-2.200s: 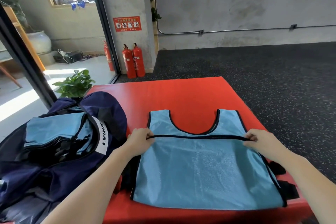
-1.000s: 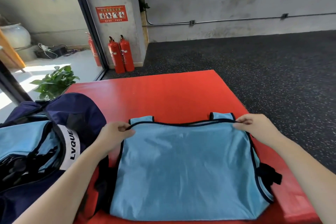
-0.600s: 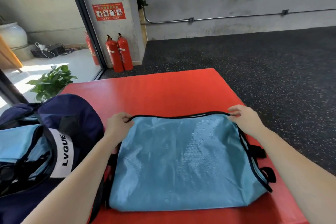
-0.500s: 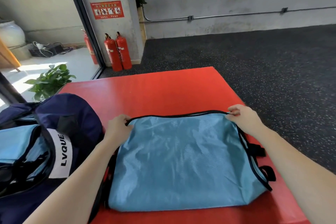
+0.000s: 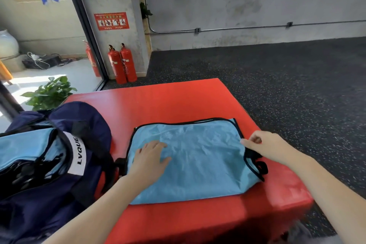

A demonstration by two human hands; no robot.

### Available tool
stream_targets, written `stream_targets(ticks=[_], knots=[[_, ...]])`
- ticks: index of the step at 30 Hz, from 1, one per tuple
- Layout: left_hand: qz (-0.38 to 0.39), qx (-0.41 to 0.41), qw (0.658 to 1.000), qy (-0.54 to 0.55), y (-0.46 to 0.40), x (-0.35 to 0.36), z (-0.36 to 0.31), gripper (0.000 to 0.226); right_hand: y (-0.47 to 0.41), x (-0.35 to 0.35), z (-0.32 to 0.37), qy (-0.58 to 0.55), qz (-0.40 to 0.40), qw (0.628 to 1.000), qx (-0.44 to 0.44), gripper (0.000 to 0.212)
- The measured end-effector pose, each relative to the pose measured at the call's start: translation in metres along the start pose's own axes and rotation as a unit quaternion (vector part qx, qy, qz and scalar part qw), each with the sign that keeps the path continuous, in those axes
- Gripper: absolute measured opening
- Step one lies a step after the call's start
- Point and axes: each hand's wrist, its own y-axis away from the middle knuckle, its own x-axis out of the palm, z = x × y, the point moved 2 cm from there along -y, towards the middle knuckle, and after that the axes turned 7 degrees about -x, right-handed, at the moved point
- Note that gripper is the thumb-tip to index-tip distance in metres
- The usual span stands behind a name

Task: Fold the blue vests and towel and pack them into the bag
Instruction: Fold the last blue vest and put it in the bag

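- Concrete-walled room, dark speckled floor; red mat [image 5: 178,103] is the work surface.
- Left hand [image 5: 150,157] lies flat, fingers spread, palm pressing on the left part of the blue vest [image 5: 198,164]; nothing gripped.
- Right hand [image 5: 265,147] at the vest's right edge, fingers curled and pinching the black-trimmed hem.
- Vest lies folded in half on the mat's near part, just right of the bag [image 5: 59,164].
- Handling, judged: thin mesh-like cloth, very light, limp, a bit slick; will slide and crease, so pin one side and take it by the trimmed edges or corners.
- Black side straps [image 5: 259,164] poke out right; likely to snag.
- Bag open, navy, more blue fabric [image 5: 25,146] inside.
- Writing: "LVQUE" on the bag's white label [image 5: 78,153]; red wall sign [image 5: 111,21] text too small to read.
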Motion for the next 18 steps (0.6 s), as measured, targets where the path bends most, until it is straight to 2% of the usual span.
stream_targets(ticks=[2, 5, 7, 9, 13, 16, 18], knots=[[0.02, -0.008, 1.0, -0.005, 0.013, 0.005, 0.004, 0.05, 0.017, 0.0, -0.009, 0.006, 0.006, 1.0, 0.004, 0.035], [0.039, -0.02, 0.999, -0.001, 0.028, 0.008, 0.018, 0.055, 0.04, -0.01, -0.018, -0.005, -0.033, 0.999, 0.028, 0.041], [0.041, -0.026, 0.999, -0.002, 0.037, 0.006, 0.022, 0.059, 0.054, -0.01, -0.019, -0.037, -0.006, 0.998, 0.056, 0.043], [0.028, -0.027, 0.999, -0.005, 0.047, 0.003, 0.022, 0.06, 0.063, 0.0, -0.018, -0.047, 0.029, 0.997, 0.058, 0.038], [0.045, -0.046, 0.998, -0.023, 0.07, 0.001, 0.018, 0.068, 0.068, 0.015, -0.014, -0.041, 0.017, 0.997, 0.058, 0.014], [0.077, -0.057, 0.994, -0.05, 0.085, 0.003, 0.022, 0.099, 0.073, 0.002, -0.014, -0.06, 0.008, 0.994, 0.096, 0.005], [0.08, -0.051, 0.993, -0.067, 0.088, 0.004, 0.024, 0.113, 0.08, -0.012, -0.018, -0.05, -0.014, 0.991, 0.121, 0.008]])
